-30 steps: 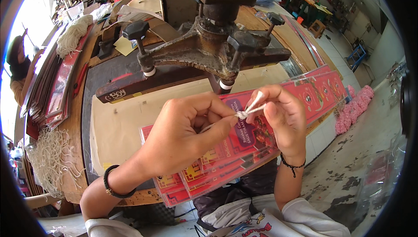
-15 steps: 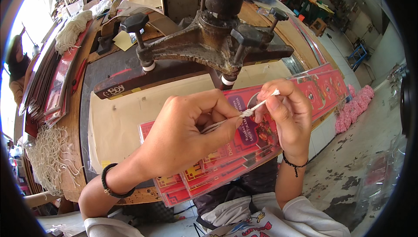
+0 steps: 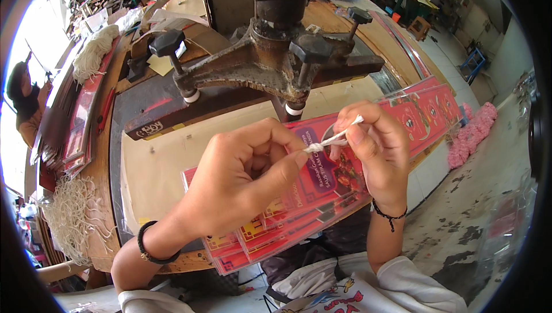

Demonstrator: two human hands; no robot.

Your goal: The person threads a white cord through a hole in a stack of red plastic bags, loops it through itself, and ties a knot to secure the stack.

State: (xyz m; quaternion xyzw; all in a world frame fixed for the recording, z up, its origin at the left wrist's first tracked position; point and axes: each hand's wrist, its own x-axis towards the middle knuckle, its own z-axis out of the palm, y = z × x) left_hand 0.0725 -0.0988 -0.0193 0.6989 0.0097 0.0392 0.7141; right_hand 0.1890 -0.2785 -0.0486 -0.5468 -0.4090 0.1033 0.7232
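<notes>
A white cord (image 3: 333, 141) with a knot in it is stretched between my two hands. My left hand (image 3: 244, 169) pinches it just left of the knot, thumb against forefinger. The cord's short end is gripped by my right hand (image 3: 376, 146), between thumb and fingers, and its tip sticks up past them. Under both hands lies a stack of red printed sheets in clear plastic (image 3: 310, 198), fanned out along the table's near edge. My left hand covers part of the stack.
A heavy metal press (image 3: 270, 65) with black knobs stands just beyond my hands. At left lie a bundle of white cords (image 3: 75, 209), a white skein (image 3: 95, 51) and piled sheets (image 3: 77, 123). Pink cord (image 3: 474, 134) hangs at right. Another person (image 3: 26, 100) is at far left.
My left hand has shifted slightly left along with the knot, and more cord shows between my hands. The whole view has moved a little. The cord stays gripped by both hands.
</notes>
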